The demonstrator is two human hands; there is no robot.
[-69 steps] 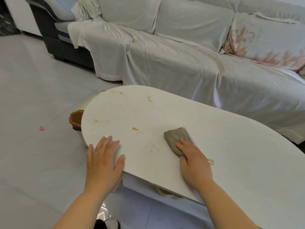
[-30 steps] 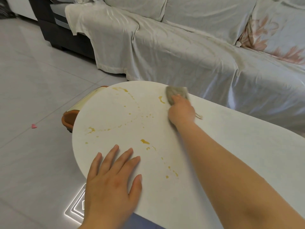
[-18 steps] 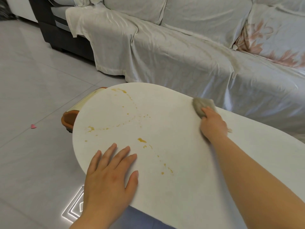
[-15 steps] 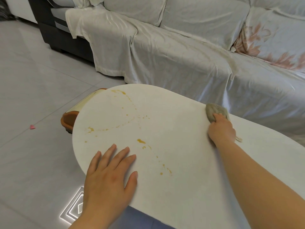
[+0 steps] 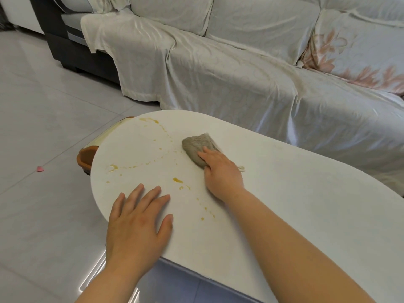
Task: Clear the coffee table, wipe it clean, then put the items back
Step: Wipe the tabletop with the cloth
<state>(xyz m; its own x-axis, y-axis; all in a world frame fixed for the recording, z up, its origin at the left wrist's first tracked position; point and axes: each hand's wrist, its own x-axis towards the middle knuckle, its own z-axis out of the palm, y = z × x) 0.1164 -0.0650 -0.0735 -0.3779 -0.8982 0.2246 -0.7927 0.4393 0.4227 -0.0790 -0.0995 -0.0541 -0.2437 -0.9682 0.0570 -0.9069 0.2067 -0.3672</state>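
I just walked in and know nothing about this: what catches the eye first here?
The yellow-orange stains spattered over the rounded end of the white coffee table. The right hand presses a grey cloth flat beside them, while the left hand rests spread on the near edge. Behind stands a sofa draped in pale sheets.

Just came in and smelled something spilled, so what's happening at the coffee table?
A person is wiping the white coffee table. The right hand presses a grey-brown cloth flat on the tabletop, near the middle of its rounded end, while the left hand rests spread on the near edge. Yellow-orange spills are still scattered across the rounded end, to the left of the cloth and in front of it, so wiping isn't finished. Nothing else sits on the tabletop. A covered sofa stands behind.
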